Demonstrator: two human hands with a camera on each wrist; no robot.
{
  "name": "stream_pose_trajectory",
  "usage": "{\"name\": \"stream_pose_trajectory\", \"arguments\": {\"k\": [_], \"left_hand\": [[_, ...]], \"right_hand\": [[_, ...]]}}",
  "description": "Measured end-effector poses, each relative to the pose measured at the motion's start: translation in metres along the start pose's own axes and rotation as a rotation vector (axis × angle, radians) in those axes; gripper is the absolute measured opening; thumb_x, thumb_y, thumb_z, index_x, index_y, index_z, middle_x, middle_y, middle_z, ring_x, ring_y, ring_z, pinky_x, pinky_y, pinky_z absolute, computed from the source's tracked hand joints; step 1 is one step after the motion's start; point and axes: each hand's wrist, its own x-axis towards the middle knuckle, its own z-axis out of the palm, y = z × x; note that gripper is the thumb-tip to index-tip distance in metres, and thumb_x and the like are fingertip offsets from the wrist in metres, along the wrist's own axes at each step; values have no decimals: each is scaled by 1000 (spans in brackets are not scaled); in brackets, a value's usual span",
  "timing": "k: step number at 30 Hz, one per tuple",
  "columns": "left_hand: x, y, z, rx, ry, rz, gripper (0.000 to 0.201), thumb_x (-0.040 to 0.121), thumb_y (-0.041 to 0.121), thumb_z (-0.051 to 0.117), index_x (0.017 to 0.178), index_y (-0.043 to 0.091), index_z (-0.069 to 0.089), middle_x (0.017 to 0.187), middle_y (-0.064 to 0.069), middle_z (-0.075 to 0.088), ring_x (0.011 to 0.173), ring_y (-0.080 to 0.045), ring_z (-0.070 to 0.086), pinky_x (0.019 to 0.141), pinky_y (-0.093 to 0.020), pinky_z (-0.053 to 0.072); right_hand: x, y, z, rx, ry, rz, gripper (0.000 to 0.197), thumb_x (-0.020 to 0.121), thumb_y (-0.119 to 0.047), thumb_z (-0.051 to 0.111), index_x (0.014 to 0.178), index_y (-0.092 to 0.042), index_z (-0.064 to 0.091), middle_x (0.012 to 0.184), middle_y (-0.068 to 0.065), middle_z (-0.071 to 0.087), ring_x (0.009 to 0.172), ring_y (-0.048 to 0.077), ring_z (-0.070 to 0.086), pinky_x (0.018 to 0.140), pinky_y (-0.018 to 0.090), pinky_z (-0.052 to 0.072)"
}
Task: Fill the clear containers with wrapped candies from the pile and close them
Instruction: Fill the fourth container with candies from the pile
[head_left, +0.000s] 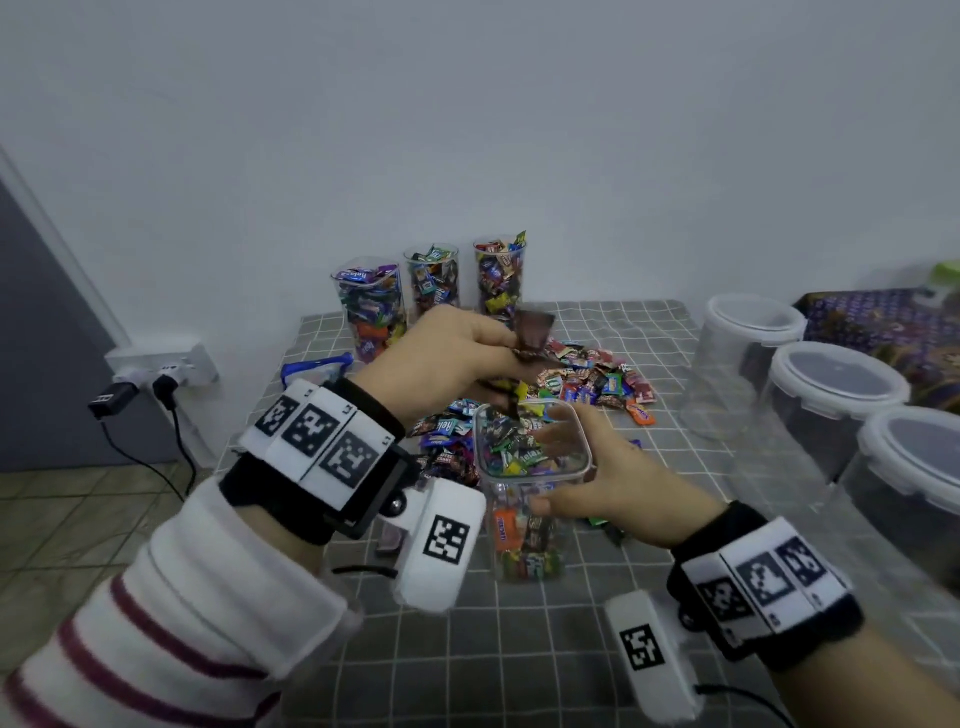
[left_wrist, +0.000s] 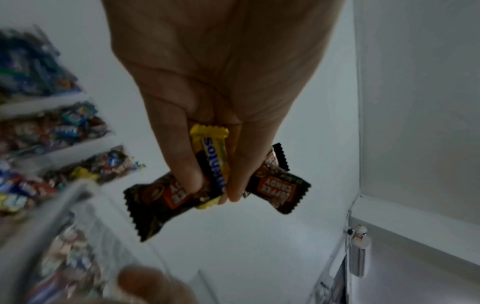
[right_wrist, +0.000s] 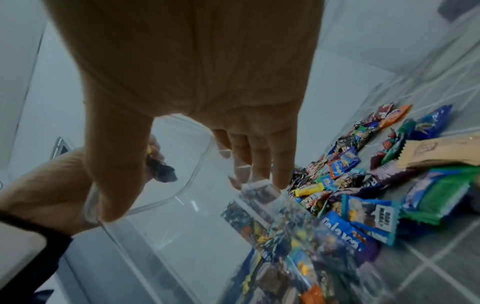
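Holding the open clear container (head_left: 532, 457) with our right hand (head_left: 597, 467), we have the thumb on its near wall and the fingers (right_wrist: 281, 162) curled over the far rim; it stands upright on the grey checked cloth (head_left: 519, 649), filled nearly to the top with wrapped sweets.

Item, left hand (head_left: 452, 358): raised above the container mouth, fingers and thumb pressed together on a small bunch of sweets. In the left wrist view we count a yellow sweet (left_wrist: 211, 156) between the fingertips and two brown coffee sweets, one to the left (left_wrist: 153, 207) and one to the right (left_wrist: 279, 185).

Item, pile of sweets (head_left: 587, 384): loose on the cloth just behind and beside the held container, many colours, wrappers overlapping.

Item, three tall filled containers (head_left: 434, 280): in a row at the back by the wall, without lids, packed with sweets; the rightmost heaped above its rim.

Item, three round tubs (head_left: 836, 395): along the right edge of the table, each with a clip-on lid in place; we cannot tell what they contain.

Item, blue-rimmed object (head_left: 311, 366): flat on the cloth near the leftmost tall container; too hidden to name.

Item, wall socket (head_left: 161, 364): left of the table, with plugs and black leads.
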Motion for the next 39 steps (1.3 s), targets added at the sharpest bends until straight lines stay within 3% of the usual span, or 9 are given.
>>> {"name": "stream_pose_trajectory", "arguments": {"k": [5,8,12,22,27,30,35,37,39], "left_hand": [[2,-16,8,238,-44,-28,13,83,3,67,93,-3,72,96,-23,69,77,-19,66,76,-34,59],[2,-20,8,438,-34,4,11,83,5,64,87,-3,71,85,-20,69,77,-26,69,77,-43,56],[-1,-17,8,490,-30,28,17,84,10,65,94,18,76,84,-7,73,78,-19,69,79,-37,56],[-9,-22,-20,263,70,25,25,88,7,61,91,30,69,92,7,71,86,-7,66,67,-20,54],[-10,-41,-41,332,64,-134,20,90,9,59,93,28,65,94,10,66,84,-7,62,67,-26,52],[-13,-57,-45,527,11,-264,22,91,14,61,110,23,63,105,7,63,92,-13,62,74,-32,57],[-19,-89,-34,777,-121,-460,46,87,21,66,131,19,53,132,-1,54,106,-16,55,80,-25,46],[-18,-104,-28,827,-127,-509,56,84,23,68,136,20,47,138,-2,50,117,-19,52,89,-27,44],[-16,-115,-20,857,-137,-551,69,82,25,71,142,22,38,140,-5,49,121,-22,52,93,-29,43]], "right_hand": [[-1,0,2,55,16,-31,72,61,-31,84,110,-48,34,118,-16,51,110,-7,50,89,17,46],[0,0,1,60,9,-39,67,71,-17,80,107,-48,33,117,-19,50,110,-8,49,87,16,46],[-2,-2,1,110,1,-33,67,69,-18,82,112,-42,37,112,-16,58,104,-4,58,88,20,48],[-1,2,4,121,22,-48,66,71,-10,79,109,-41,35,115,-15,50,97,-20,52,78,9,46],[0,6,4,80,4,-9,75,68,-24,82,116,-46,29,125,-13,45,118,0,46,96,26,45],[0,12,0,-29,-94,24,81,70,-13,81,118,-50,26,124,-20,45,119,2,47,103,28,40],[3,23,-11,-309,-150,93,77,73,-17,77,136,-31,34,137,-6,42,124,10,41,103,28,37],[7,23,-16,-441,-114,145,80,76,-18,73,143,-22,29,141,-1,39,124,14,41,96,28,39],[14,25,-21,-564,-79,194,87,77,-21,72,148,-20,20,147,4,32,131,20,35,105,34,36]]}}
